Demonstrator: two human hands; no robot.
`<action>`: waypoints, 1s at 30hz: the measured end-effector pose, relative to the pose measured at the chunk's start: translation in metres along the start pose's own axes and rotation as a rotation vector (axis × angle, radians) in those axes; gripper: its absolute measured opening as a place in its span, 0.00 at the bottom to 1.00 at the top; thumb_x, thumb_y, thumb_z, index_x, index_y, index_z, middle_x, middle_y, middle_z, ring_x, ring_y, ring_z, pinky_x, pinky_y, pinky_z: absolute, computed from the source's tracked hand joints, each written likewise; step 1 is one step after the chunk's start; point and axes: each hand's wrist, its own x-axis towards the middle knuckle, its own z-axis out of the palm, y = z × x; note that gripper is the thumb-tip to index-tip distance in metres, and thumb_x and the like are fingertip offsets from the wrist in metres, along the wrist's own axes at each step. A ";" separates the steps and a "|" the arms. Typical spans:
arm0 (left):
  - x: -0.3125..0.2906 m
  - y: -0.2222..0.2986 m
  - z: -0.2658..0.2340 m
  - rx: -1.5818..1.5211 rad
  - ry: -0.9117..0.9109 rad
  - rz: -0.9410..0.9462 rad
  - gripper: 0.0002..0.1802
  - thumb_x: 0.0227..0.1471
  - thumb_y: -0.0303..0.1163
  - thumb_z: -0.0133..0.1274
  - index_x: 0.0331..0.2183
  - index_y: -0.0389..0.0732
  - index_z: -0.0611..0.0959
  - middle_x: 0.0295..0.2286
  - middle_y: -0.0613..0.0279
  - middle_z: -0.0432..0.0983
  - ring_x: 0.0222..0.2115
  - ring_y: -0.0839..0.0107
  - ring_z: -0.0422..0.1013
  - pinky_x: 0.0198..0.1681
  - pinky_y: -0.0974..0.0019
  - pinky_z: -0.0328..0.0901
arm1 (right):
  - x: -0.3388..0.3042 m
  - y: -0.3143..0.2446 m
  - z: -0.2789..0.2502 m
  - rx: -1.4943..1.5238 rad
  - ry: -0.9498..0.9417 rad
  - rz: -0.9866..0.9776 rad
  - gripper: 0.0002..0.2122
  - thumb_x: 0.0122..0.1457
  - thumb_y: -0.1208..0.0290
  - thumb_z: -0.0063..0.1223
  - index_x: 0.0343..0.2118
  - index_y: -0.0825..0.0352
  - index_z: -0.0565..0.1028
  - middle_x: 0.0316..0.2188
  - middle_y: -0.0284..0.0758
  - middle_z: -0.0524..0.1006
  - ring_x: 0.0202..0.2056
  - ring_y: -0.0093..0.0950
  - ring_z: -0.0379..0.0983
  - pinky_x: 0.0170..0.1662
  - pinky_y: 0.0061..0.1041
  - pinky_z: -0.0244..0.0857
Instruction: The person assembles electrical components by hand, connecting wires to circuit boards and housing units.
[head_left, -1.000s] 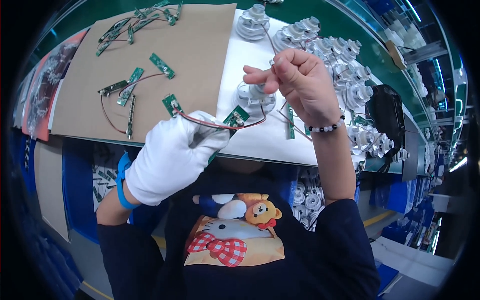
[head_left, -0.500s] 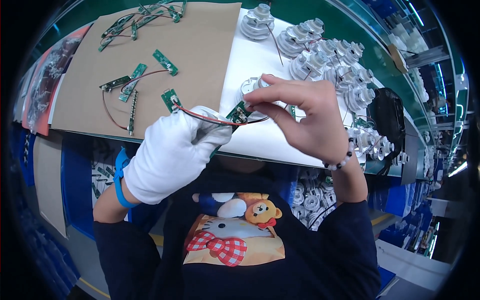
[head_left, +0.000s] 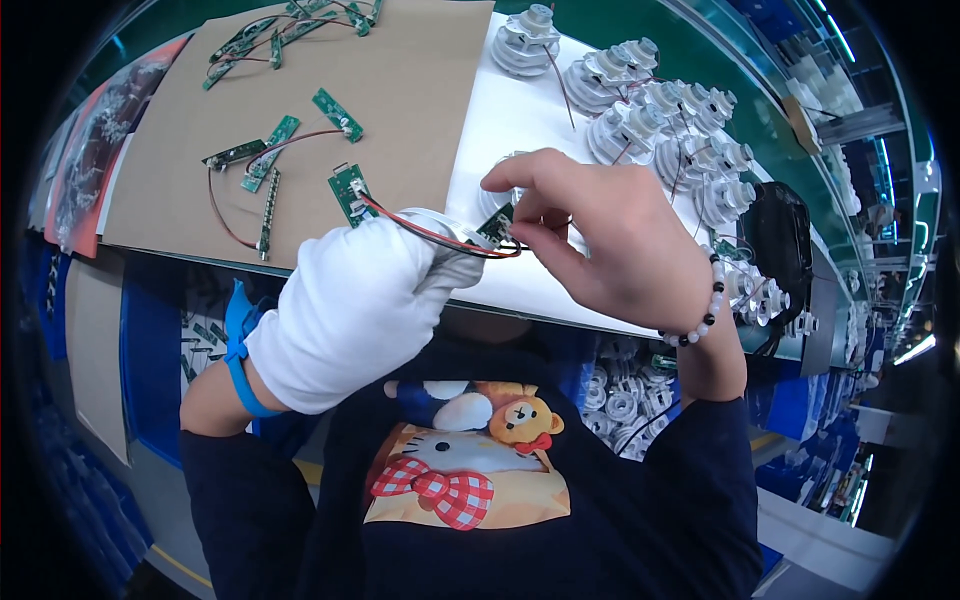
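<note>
My left hand [head_left: 350,305], in a white glove, is closed around a small green circuit board [head_left: 497,222] whose end sticks out past the fingers. Red and black wires [head_left: 430,233] run over the glove from it to a second green board [head_left: 350,193], which hangs above my knuckles. My bare right hand [head_left: 625,245] is at the first board's exposed end. Its thumb and fingers pinch what looks like a thin wire, mostly hidden by the fingers. Partly behind this hand stands a white round module [head_left: 492,200].
Wired boards [head_left: 270,155] lie on the brown cardboard [head_left: 410,100], with another pile [head_left: 290,35] at the far edge. White round modules with wires [head_left: 630,130] crowd the white sheet at right, beside a black bag [head_left: 780,240]. Below the table edge, a container holds white parts [head_left: 625,400].
My right index finger has lifted off the board's end, and the hand has shifted slightly right and down. My left hand has turned a little, with the board still in it.
</note>
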 end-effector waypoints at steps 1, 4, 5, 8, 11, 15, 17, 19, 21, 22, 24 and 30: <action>0.000 -0.001 0.001 0.034 -0.006 0.033 0.04 0.42 0.24 0.56 0.25 0.38 0.77 0.19 0.59 0.73 0.20 0.63 0.71 0.23 0.70 0.64 | 0.000 -0.001 0.000 -0.069 -0.037 -0.019 0.12 0.44 0.82 0.47 0.35 0.70 0.65 0.15 0.39 0.70 0.20 0.38 0.70 0.24 0.30 0.63; -0.001 -0.002 0.001 0.121 -0.021 0.107 0.05 0.40 0.24 0.56 0.25 0.38 0.77 0.20 0.59 0.73 0.20 0.61 0.71 0.23 0.68 0.64 | 0.001 -0.003 0.002 -0.192 -0.035 -0.106 0.12 0.43 0.83 0.45 0.34 0.71 0.64 0.16 0.40 0.69 0.21 0.39 0.69 0.24 0.32 0.62; 0.000 -0.003 0.000 0.176 -0.028 0.147 0.05 0.39 0.24 0.56 0.25 0.39 0.77 0.20 0.59 0.73 0.19 0.61 0.71 0.22 0.67 0.64 | 0.001 -0.002 0.002 -0.193 -0.037 -0.105 0.12 0.43 0.83 0.45 0.34 0.71 0.64 0.16 0.40 0.69 0.21 0.39 0.69 0.24 0.32 0.62; -0.001 -0.003 -0.001 0.255 -0.014 0.216 0.06 0.38 0.24 0.56 0.25 0.39 0.77 0.19 0.59 0.72 0.18 0.61 0.70 0.21 0.67 0.64 | -0.001 0.004 0.005 -0.166 0.006 -0.144 0.10 0.44 0.82 0.46 0.32 0.70 0.64 0.16 0.40 0.69 0.22 0.38 0.69 0.24 0.32 0.62; -0.004 -0.005 -0.007 0.371 -0.076 0.256 0.07 0.38 0.23 0.56 0.26 0.39 0.77 0.19 0.60 0.72 0.18 0.62 0.70 0.20 0.67 0.63 | -0.005 0.006 0.005 -0.044 0.048 -0.100 0.09 0.43 0.80 0.50 0.30 0.69 0.66 0.15 0.38 0.69 0.21 0.37 0.69 0.24 0.32 0.61; -0.002 -0.003 -0.009 0.340 -0.067 0.238 0.09 0.36 0.26 0.51 0.28 0.42 0.78 0.22 0.60 0.73 0.20 0.65 0.71 0.20 0.67 0.65 | -0.004 0.003 -0.005 -0.108 0.046 0.017 0.08 0.40 0.82 0.57 0.25 0.68 0.72 0.20 0.35 0.71 0.22 0.29 0.70 0.23 0.23 0.63; -0.002 -0.005 -0.008 0.278 -0.023 0.258 0.09 0.37 0.26 0.50 0.28 0.42 0.78 0.23 0.60 0.73 0.21 0.65 0.71 0.21 0.67 0.65 | -0.003 0.002 -0.005 -0.239 0.025 -0.037 0.07 0.39 0.82 0.58 0.24 0.68 0.72 0.19 0.34 0.71 0.22 0.29 0.69 0.23 0.23 0.63; -0.002 -0.004 -0.006 0.250 -0.009 0.254 0.09 0.37 0.26 0.51 0.28 0.42 0.78 0.23 0.60 0.73 0.21 0.65 0.71 0.21 0.67 0.66 | -0.005 -0.001 -0.003 -0.284 0.068 -0.112 0.08 0.38 0.82 0.58 0.23 0.68 0.72 0.20 0.34 0.71 0.22 0.30 0.68 0.24 0.23 0.63; -0.001 -0.003 -0.006 0.219 0.002 0.249 0.09 0.37 0.26 0.51 0.28 0.42 0.78 0.23 0.60 0.73 0.21 0.65 0.71 0.22 0.68 0.66 | -0.006 0.001 -0.002 -0.289 0.084 -0.130 0.08 0.38 0.82 0.58 0.23 0.68 0.72 0.20 0.34 0.70 0.23 0.30 0.68 0.25 0.24 0.63; 0.000 -0.003 -0.008 0.229 -0.008 0.243 0.09 0.37 0.25 0.51 0.28 0.42 0.78 0.23 0.60 0.73 0.21 0.65 0.71 0.22 0.68 0.66 | -0.006 0.002 -0.001 -0.291 0.097 -0.146 0.08 0.37 0.82 0.58 0.24 0.68 0.72 0.21 0.35 0.70 0.24 0.31 0.68 0.25 0.25 0.62; 0.000 -0.003 -0.008 0.238 -0.017 0.237 0.09 0.37 0.25 0.51 0.28 0.42 0.78 0.23 0.60 0.74 0.21 0.65 0.71 0.22 0.68 0.66 | -0.006 0.003 -0.002 -0.313 0.079 -0.146 0.08 0.37 0.82 0.57 0.24 0.68 0.72 0.21 0.35 0.70 0.24 0.31 0.68 0.25 0.25 0.62; 0.002 -0.003 -0.008 0.256 -0.031 0.234 0.10 0.37 0.25 0.51 0.28 0.41 0.78 0.23 0.60 0.74 0.22 0.64 0.71 0.23 0.68 0.66 | -0.005 0.002 -0.004 -0.304 0.058 -0.119 0.08 0.38 0.82 0.57 0.23 0.68 0.71 0.20 0.33 0.69 0.21 0.29 0.66 0.23 0.23 0.60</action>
